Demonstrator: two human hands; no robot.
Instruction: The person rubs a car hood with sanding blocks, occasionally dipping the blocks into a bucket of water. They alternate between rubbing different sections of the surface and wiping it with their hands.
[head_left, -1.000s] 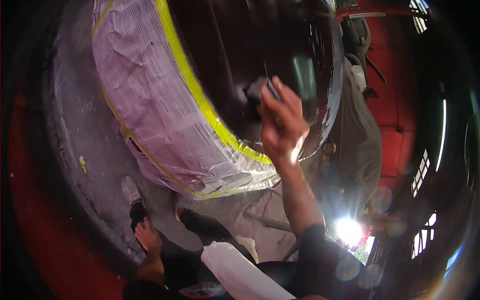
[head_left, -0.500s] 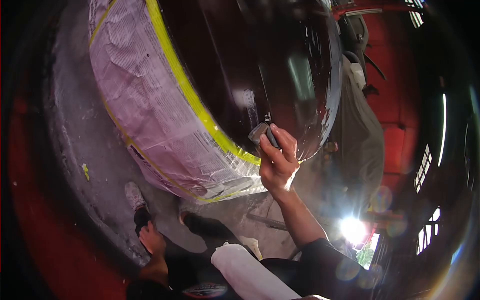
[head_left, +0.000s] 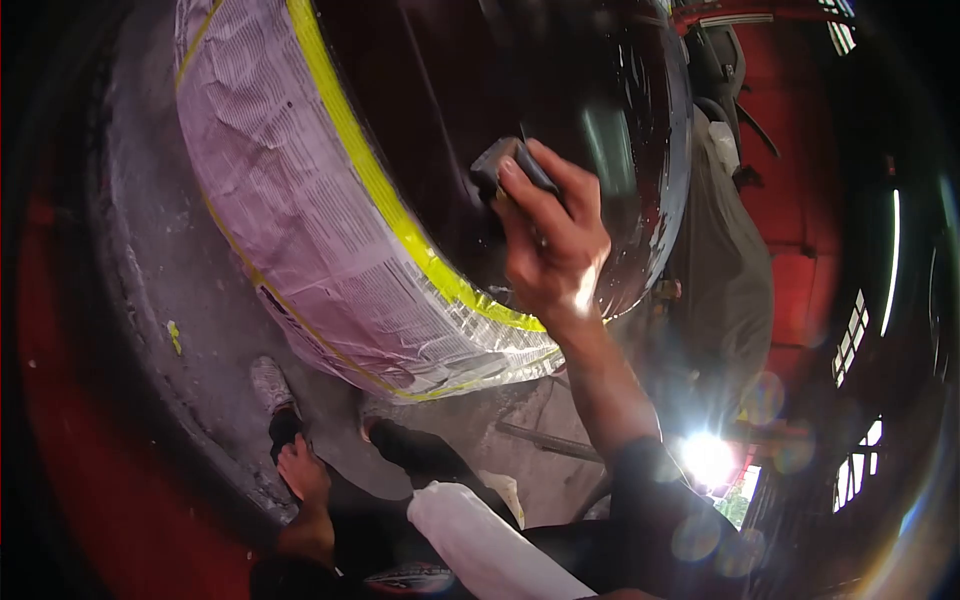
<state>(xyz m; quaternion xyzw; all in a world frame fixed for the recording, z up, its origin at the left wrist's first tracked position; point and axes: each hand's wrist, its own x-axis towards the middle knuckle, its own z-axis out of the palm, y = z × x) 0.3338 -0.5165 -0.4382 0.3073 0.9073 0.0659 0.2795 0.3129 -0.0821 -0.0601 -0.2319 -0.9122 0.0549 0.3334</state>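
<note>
In the head view my right hand (head_left: 555,230) is closed around a dark grey sanding block (head_left: 500,160), pressed against a glossy dark car panel (head_left: 450,70). Whitish wet streaks and drops mark the panel's right edge. Yellow masking tape (head_left: 362,150) runs along the panel's left side, holding down printed masking paper (head_left: 270,200) that covers the neighbouring part. Well below, my left hand (head_left: 303,472) rests on my dark trouser leg with its fingers laid over the cloth and nothing visible in them.
A grey cover (head_left: 725,260) drapes over something to the right, before a red surface (head_left: 800,300). A white cloth-like roll (head_left: 480,535) lies across my lap area. Grey floor (head_left: 160,270) spreads at left, and a bright light (head_left: 707,458) glares at lower right.
My right hand has slid the sanding block up the panel, away from me and slightly left. My left hand stays on the leg.
</note>
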